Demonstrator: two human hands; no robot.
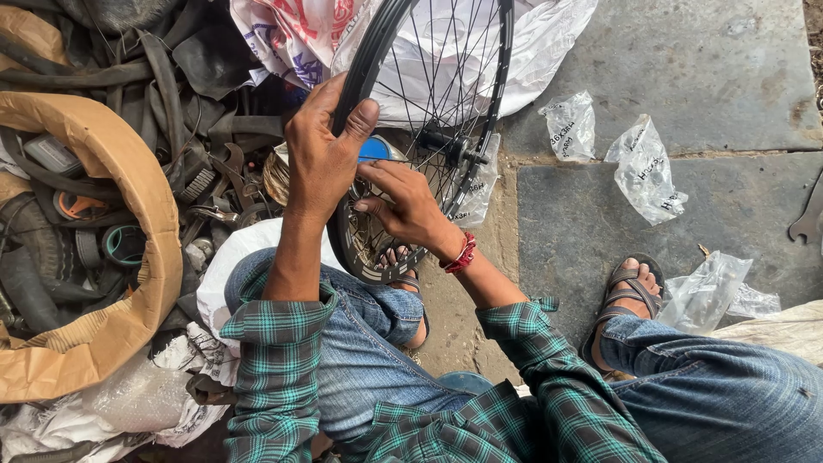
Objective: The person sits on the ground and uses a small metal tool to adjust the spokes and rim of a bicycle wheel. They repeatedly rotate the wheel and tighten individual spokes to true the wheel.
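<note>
A black bicycle wheel rim (501, 51) with thin spokes stands upright in front of me, its lower edge near my knee. My left hand (321, 150) grips the rim's left side, thumb over the outer edge. My right hand (410, 206), with a red thread band at the wrist, reaches in among the spokes near the lower rim with its fingers pinched at a spoke end. The black hub (446, 146) sits just above my right hand. My sleeves are green plaid and my legs are in blue jeans.
A pile of old black tubes and metal parts (184, 111) lies at the left beside a brown tyre (141, 189). Small clear plastic bags (643, 167) lie on the stone floor at right. A spanner (807, 219) rests at the right edge. A white printed bag (549, 34) lies behind the wheel.
</note>
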